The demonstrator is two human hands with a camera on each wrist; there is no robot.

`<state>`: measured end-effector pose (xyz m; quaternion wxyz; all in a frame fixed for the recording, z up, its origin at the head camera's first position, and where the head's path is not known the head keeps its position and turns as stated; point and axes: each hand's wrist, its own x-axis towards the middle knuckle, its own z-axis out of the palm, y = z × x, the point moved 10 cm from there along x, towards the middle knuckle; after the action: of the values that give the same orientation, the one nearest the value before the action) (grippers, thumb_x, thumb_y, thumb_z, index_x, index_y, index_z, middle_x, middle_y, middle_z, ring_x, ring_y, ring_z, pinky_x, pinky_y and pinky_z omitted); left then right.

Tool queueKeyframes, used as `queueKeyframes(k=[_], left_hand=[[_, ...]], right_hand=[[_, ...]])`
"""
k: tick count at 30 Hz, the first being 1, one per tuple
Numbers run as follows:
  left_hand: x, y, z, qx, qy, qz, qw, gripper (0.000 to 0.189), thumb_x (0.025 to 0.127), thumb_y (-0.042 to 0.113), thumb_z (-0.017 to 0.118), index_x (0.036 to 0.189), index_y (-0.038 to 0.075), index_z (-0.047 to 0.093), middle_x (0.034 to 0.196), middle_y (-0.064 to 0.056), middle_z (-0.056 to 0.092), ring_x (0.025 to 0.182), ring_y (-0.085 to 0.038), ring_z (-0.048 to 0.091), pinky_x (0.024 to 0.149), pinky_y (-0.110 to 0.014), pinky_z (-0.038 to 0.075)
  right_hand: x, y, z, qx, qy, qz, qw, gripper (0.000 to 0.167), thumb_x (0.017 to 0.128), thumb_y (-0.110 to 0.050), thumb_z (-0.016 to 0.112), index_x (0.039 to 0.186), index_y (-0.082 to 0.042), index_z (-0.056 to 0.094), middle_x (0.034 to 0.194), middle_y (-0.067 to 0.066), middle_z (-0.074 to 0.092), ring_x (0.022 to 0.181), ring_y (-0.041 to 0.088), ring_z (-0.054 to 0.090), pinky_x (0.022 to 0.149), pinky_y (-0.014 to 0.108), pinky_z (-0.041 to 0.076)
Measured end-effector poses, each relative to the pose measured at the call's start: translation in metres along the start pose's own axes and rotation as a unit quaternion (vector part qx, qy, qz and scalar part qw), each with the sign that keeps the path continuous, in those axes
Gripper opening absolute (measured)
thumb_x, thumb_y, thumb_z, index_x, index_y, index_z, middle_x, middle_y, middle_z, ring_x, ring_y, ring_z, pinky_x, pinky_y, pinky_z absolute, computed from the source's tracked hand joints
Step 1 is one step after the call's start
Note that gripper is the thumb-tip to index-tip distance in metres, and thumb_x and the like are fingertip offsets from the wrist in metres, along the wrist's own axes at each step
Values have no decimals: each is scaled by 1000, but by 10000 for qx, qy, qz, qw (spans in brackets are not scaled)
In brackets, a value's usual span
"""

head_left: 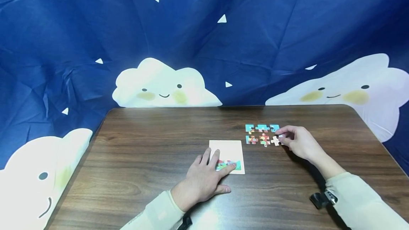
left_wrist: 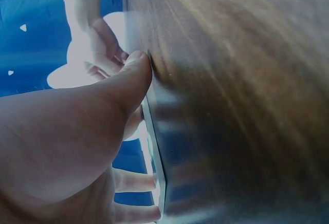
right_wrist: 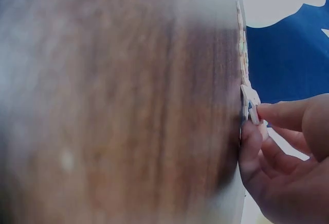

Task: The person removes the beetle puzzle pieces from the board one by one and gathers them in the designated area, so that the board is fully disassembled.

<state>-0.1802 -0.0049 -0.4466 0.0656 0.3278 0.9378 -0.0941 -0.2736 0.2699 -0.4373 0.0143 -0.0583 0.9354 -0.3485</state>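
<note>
My left hand [head_left: 202, 178] lies with spread, straight fingers over a white square puzzle board [head_left: 228, 148]. Joined green and red puzzle pieces [head_left: 238, 165] fill the board's near edge, partly hidden by those fingers. In the left wrist view, the fingertips [left_wrist: 136, 183] press at the thin board. To the right, thumb and fingers of my right hand [head_left: 300, 143] pinch a pale puzzle piece [head_left: 275, 141] at the end of the nearer row of loose pieces. The right wrist view shows this piece [right_wrist: 253, 112] tilted between thumb and finger.
Loose blue puzzle pieces [head_left: 262, 128] form the farther row, beyond red ones [head_left: 264, 140], right of the board. All lie on a brown wooden table [head_left: 153, 141]. A blue cloth [head_left: 191, 27] with clouds hangs behind it.
</note>
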Motion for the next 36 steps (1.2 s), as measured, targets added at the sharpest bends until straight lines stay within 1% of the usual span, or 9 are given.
queueKeyframes(k=[4, 7, 10, 13, 17, 20, 25, 32, 36], left_hand=[[0, 0, 0, -12, 26, -9, 10000, 73, 96, 81, 49, 164, 56, 36, 168, -13, 44, 155, -38, 43, 115, -49, 48], [0, 0, 0, -8, 18, -5, 10000, 74, 96, 81, 49, 164, 55, 36, 168, -13, 44, 155, -38, 43, 115, -49, 48], [0, 1, 0, -5, -25, 6, 10000, 74, 96, 81, 48, 165, 55, 34, 169, -13, 43, 156, -38, 43, 116, -49, 47], [0, 2, 1, -38, -97, 12, 9999, 74, 97, 81, 46, 165, 56, 32, 170, -13, 41, 157, -38, 41, 117, -49, 46], [-1, 0, 2, -166, -184, 6, 9997, 75, 98, 81, 45, 166, 56, 30, 172, -13, 38, 159, -39, 38, 119, -50, 44], [-2, -1, 2, -202, -142, 17, 9997, 75, 97, 81, 46, 166, 55, 30, 172, -14, 38, 159, -39, 38, 119, -51, 45], [-3, 1, 1, -133, -20, 61, 9999, 75, 97, 81, 47, 166, 54, 32, 171, -14, 40, 158, -39, 40, 118, -50, 46], [-3, 0, 3, 14, -29, 31, 10000, 74, 98, 82, 44, 166, 57, 28, 171, -12, 40, 158, -38, 41, 119, -48, 45], [-3, 0, 2, 17, -35, 50, 10000, 73, 98, 82, 43, 165, 58, 28, 171, -13, 40, 158, -38, 41, 120, -49, 45]], right_hand=[[1, 3, -2, -146, 116, 75, 9998, 17, 98, -5, 74, 113, 1, 77, 92, 8, 73, 76, 8, 58, 67, 25, 45], [1, 4, -3, -327, 149, 129, 9993, 18, 98, -11, 76, 113, -1, 77, 95, 8, 74, 80, 11, 60, 72, 29, 45], [-1, 5, -5, -528, 134, 137, 9984, 21, 97, -15, 77, 114, -2, 77, 99, 11, 73, 83, 16, 59, 74, 33, 44], [-4, 6, -5, -647, 39, 109, 9978, 28, 95, -18, 80, 116, -1, 77, 101, 12, 71, 83, 17, 58, 72, 32, 43], [-6, 5, -4, -730, -87, -35, 9973, 33, 90, -17, 85, 117, 1, 77, 100, 14, 70, 83, 17, 58, 72, 33, 43], [-6, 4, -3, -820, -108, -111, 9965, 32, 90, -15, 85, 116, 1, 77, 99, 15, 69, 84, 20, 58, 72, 35, 44], [-6, 5, -2, -874, -149, -40, 9961, 27, 91, -14, 84, 114, 0, 78, 98, 15, 69, 86, 22, 59, 72, 36, 44], [-4, 8, -2, -863, -91, 0, 9962, 25, 92, -14, 83, 113, 0, 78, 97, 15, 69, 84, 20, 58, 72, 35, 43], [-3, 8, -3, -830, -61, -3, 9965, 26, 92, -14, 84, 112, 0, 78, 96, 14, 69, 83, 19, 58, 72, 35, 43]])
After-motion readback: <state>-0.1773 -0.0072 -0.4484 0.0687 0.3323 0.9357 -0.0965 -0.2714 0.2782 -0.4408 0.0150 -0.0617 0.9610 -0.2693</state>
